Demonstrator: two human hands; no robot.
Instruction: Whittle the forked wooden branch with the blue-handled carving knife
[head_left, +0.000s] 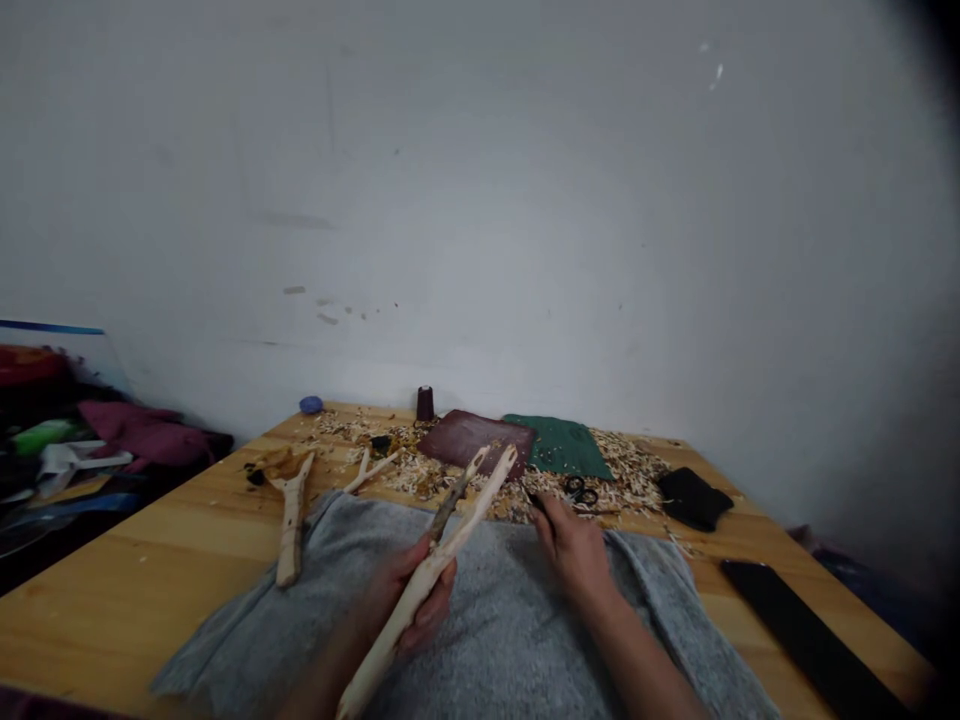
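My left hand (427,605) is closed around a forked branch (431,575), its prongs pointing up and away from me. One prong is peeled pale; grey-brown bark still covers part of the other. To the right, my right hand (574,545) is closed on a black-handled knife (538,503), whose blade hardly shows. The knife is apart from the branch. Both hands are above a grey cloth (495,620) spread over the near side of the table.
Wood shavings (626,465) litter the back of the wooden table (97,610), around maroon (472,437) and green (566,447) sheets and black scissors (581,492). A peeled forked stick (291,525) lies left. Thread spool (425,403) stands behind; black cloth (694,498) and a black slab (802,630) lie right.
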